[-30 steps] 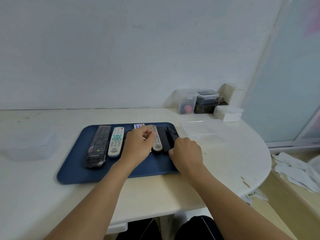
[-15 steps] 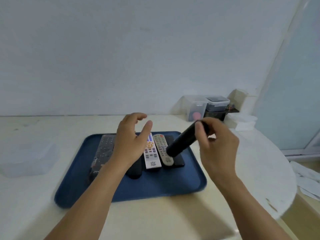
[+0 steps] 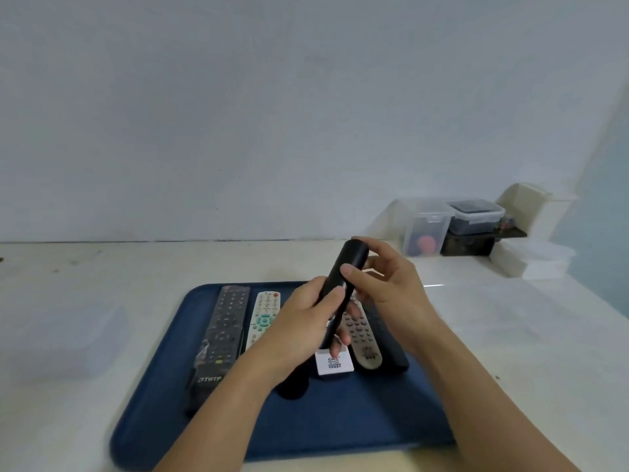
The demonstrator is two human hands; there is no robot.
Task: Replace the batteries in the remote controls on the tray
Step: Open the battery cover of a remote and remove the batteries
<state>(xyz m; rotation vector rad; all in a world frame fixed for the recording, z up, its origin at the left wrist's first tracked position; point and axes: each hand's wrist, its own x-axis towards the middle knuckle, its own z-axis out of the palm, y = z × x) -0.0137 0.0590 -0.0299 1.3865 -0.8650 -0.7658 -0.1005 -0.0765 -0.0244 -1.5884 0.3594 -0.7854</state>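
Note:
A slim black remote [image 3: 347,267] is held tilted above the blue tray [image 3: 340,420], its back toward me. My left hand [image 3: 306,321] grips its lower half. My right hand [image 3: 391,287] holds the upper half, thumb laid across the back. Several remotes lie side by side on the tray: a long black one in plastic wrap [image 3: 223,332], a white one with green keys [image 3: 263,315], a white one [image 3: 335,364] mostly hidden by my hands, a grey one [image 3: 362,338] and a black one [image 3: 388,338] at the right.
A clear plastic box [image 3: 64,338] sits left of the tray. Lidded containers [image 3: 425,226] and white boxes [image 3: 531,264] stand against the wall at the back right. The counter [image 3: 527,335] curves away on the right.
My right hand lifted the slim black remote off the tray's right side. My left hand rose from the tray and closed on the remote's lower half. The camera moved closer.

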